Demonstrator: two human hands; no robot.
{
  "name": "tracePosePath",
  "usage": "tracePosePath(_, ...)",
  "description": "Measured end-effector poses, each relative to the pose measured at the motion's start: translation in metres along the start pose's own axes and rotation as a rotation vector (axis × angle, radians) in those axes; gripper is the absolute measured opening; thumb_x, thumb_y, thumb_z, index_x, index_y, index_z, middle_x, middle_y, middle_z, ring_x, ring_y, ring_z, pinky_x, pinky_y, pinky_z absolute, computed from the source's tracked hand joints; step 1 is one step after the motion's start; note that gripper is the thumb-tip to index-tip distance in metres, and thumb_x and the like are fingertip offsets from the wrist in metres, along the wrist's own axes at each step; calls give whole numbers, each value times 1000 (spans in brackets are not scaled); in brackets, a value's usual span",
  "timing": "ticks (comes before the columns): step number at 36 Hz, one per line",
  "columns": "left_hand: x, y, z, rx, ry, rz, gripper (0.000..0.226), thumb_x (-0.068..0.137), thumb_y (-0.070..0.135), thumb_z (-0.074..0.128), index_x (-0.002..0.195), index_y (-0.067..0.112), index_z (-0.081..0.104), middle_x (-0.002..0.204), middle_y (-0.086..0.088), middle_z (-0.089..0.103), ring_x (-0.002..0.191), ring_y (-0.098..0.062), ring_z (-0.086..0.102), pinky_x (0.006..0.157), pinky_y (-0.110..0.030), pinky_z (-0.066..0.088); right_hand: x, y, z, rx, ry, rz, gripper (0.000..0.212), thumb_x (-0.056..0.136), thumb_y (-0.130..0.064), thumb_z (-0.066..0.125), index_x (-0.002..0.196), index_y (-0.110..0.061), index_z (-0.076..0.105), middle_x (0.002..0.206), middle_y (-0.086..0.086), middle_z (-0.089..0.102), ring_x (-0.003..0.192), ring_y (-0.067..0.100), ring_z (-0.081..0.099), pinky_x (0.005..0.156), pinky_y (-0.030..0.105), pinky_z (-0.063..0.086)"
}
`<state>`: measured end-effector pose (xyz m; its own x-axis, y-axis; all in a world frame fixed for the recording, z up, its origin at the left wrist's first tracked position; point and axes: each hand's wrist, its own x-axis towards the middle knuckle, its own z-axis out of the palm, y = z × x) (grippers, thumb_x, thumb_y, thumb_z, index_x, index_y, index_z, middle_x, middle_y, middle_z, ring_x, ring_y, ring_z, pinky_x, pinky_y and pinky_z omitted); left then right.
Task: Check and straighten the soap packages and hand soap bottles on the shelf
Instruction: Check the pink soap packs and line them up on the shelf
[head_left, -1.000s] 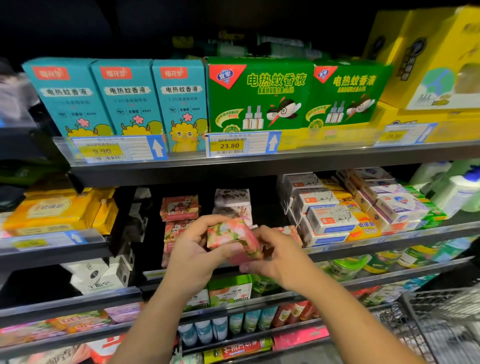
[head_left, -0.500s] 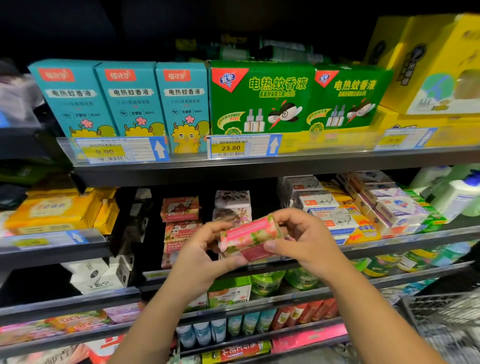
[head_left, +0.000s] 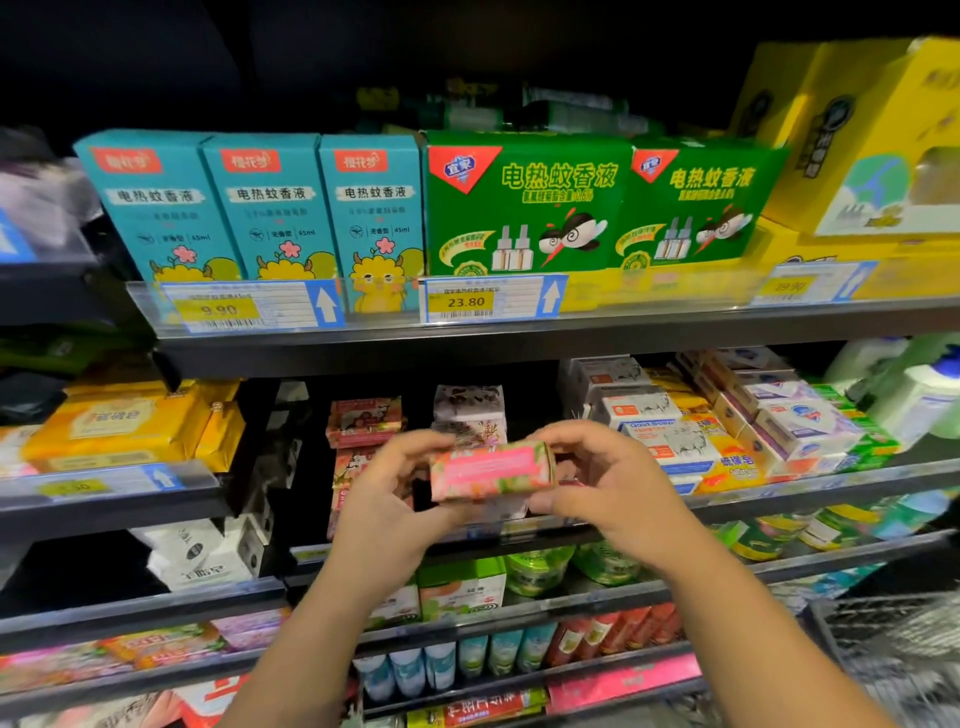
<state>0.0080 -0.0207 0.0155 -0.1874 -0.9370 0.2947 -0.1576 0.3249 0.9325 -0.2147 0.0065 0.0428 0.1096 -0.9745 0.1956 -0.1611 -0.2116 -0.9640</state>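
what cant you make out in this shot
Head view only:
- Print on the pink soap package: blurred, its ends covered by the left hand and right hand.
- What sits directly behind the package: hidden by both hands.
- Labels on the white bottles: blurred, cut off by the right edge.
- Number on the rightmost price tag: too blurred to read.

Soap box (head_left: 492, 470) between left hand (head_left: 387, 499), right hand (head_left: 610, 480)
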Motion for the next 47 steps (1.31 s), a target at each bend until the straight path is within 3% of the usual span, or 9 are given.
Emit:
tracePosePath(6, 7, 12, 3, -324, -10, -292, 47, 72, 23, 86, 111, 20, 60, 82, -18, 70, 59, -23, 60, 41, -27, 45, 3, 6, 8, 196, 56, 231, 19, 80, -31, 81, 91, -21, 71, 87, 28, 62, 78, 29, 59, 69, 35, 51)
tracePosePath(13, 9, 4, 5, -267, -97, -651, 30, 95, 30, 62, 108, 3, 63, 67, -19, 64, 45, -20, 51, 32, -19, 28, -1, 12, 14, 62, -45, 599, 35, 89, -46, 69, 101, -14, 76, 69, 6, 65, 49, 11, 52, 41, 21, 36)
tracePosePath(19, 11, 14, 0, -219, -195, -453, 26, 92, 21, 66, 117, 16, 66, 98, -9, 75, 84, -23, 70, 61, -33, 58, 1, 9, 0, 22, -36, 340, 24, 90, -22, 73, 110, -18, 60, 81, 3, 65, 51, 17, 56, 39, 24, 38)
tracePosePath(23, 17, 9, -9, -57, -134, -104, 44, 77, 14, 80, 112, 38, 68, 108, 4, 71, 91, -14, 67, 69, -26, 55, 1, 0, -9, 44, -38, 109, 39, 85, -3, 75, 112, -30, 63, 111, -3, 65, 69, 15, 62, 68, 34, 55)
tracePosePath(28, 16, 2, -13, 92, -142, 344, 49, 72, 20, 84, 111, 44, 68, 125, 16, 61, 130, -14, 52, 99, -33, 52, -2, 0, -5, 304, 6, 60, 24, 71, -33, 86, 90, -28, 74, 135, -5, 59, 114, 14, 64, 82, 28, 54)
tracePosePath(34, 6, -6, -8, -28, -268, 216, 47, 73, 16, 85, 113, 32, 67, 145, 13, 44, 137, -14, 44, 102, -35, 50, 2, 14, 5, 335, 96, 108, 62, 71, -6, 78, 128, -26, 61, 125, 1, 69, 105, 20, 69, 84, 33, 56)
tracePosePath(38, 7, -9, -11, 243, -234, 186, 68, 68, 37, 88, 127, 41, 56, 140, 28, 44, 133, 2, 42, 105, -27, 46, 2, 17, 14, 273, 58, 140, 59, 77, 12, 72, 126, -18, 60, 104, 3, 76, 93, 13, 71, 75, 26, 57)
tracePosePath(43, 12, -7, -8, 577, -254, 274, 80, 68, 50, 85, 137, 27, 52, 118, 18, 48, 108, 5, 47, 92, -2, 32, 8, 25, 26, 253, -3, 145, 64, 69, -2, 80, 127, -20, 60, 112, 12, 73, 101, 20, 71, 80, 30, 57)
tracePosePath(47, 17, -11, -16, 660, -223, 210, 77, 67, 58, 80, 134, 30, 54, 117, 14, 53, 109, -6, 50, 94, -24, 44, 17, 30, 32, 193, -26, 135, 55, 76, -10, 80, 125, -28, 61, 117, 1, 73, 111, 15, 67, 91, 32, 56)
